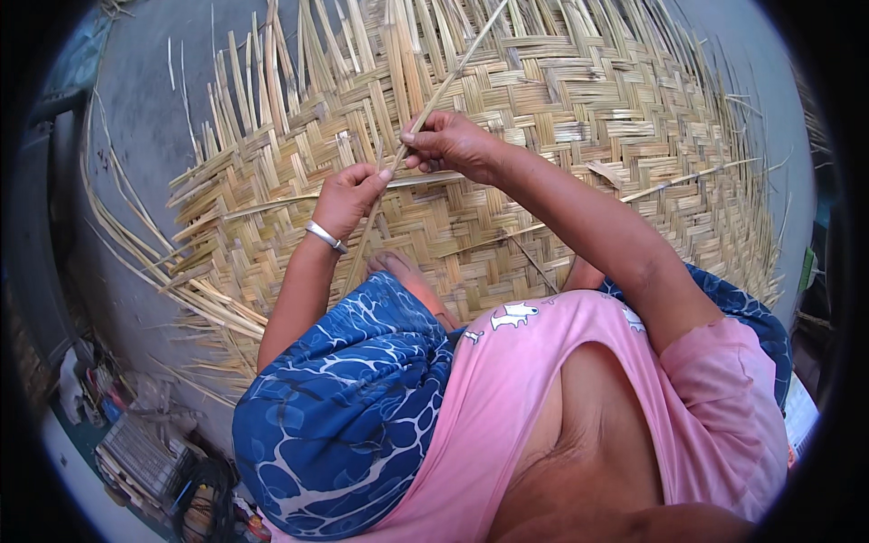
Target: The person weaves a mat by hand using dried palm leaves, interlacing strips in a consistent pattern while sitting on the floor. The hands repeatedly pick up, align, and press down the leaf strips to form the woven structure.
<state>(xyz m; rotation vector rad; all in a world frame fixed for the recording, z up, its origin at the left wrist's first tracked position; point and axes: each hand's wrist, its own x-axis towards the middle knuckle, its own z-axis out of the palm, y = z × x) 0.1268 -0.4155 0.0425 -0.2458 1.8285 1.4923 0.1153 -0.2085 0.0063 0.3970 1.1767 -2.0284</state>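
A long thin strip of split cane (pixel 463 65) slants across in front of me, held above a large woven mat (pixel 597 127). My left hand (pixel 355 195), with a silver bangle at the wrist, pinches the strip between thumb and fingers. Just up the strip, my right hand (pixel 445 145) pinches it too, its other fingers curled. The lower end of the strip runs down past my left wrist toward my knee. The mat lies flat beneath both hands, in a tight crossed weave, and unwoven ends (pixel 262 81) stick out along its far and left edges.
Loose strips (pixel 195 290) lie in a curved bunch on the grey floor (pixel 154 118) at the left. One of my feet (pixel 403 271) rests on the mat. Bundled cables (pixel 204 498) and a crate-like stack (pixel 140 457) of household things stand at the lower left.
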